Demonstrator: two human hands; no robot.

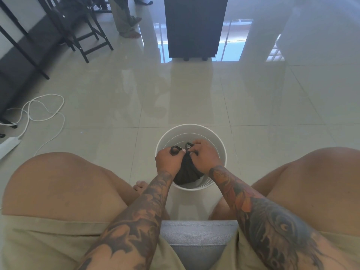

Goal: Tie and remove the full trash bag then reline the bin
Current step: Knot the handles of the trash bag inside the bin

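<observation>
No readable labels or brand marks. My left hand [169, 159] and right hand [205, 156] both pinch the twisted ends of the black trash bag [187, 173], which sits inside the white bin [221, 151] on the floor — my hands hide the knot and most of the bag.

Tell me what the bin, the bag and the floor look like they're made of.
Bin: probably plastic, smooth matte white wall. Bag: thin black plastic film, gathered into fine pleats. Floor: glazed or polished tile, with grout lines and mirror-like reflections.
</observation>
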